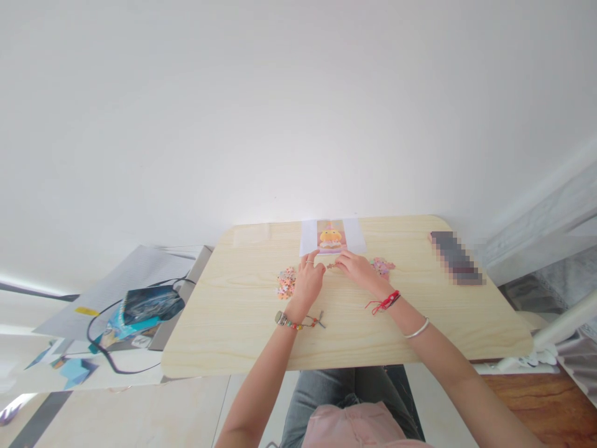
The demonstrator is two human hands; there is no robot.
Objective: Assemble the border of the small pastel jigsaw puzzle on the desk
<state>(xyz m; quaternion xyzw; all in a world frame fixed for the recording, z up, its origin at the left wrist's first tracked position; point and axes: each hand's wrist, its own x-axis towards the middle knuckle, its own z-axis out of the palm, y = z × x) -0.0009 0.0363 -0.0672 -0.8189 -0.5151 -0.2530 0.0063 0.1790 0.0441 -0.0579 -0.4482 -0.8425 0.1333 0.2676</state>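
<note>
Hands (310,283) (360,272) grip a small puzzle piece (331,266) between them, piles (286,283) (384,267) on either side

No readable lettering for you here! The picture sheet (331,235) on your counter (233,336) shows no word you can read; over to your left, the big pale sheet (116,289) is too faint and the blue packet (152,305) too blurred; and on your right, the dark device (456,258) is pixelated past any reading.

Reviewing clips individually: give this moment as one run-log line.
left hand, right hand: fingertips at small brownish jigsaw piece | left: orange-white jigsaw pile | right: pinkish jigsaw pile | beyond: white paper sheet, printed burger-like picture
</note>
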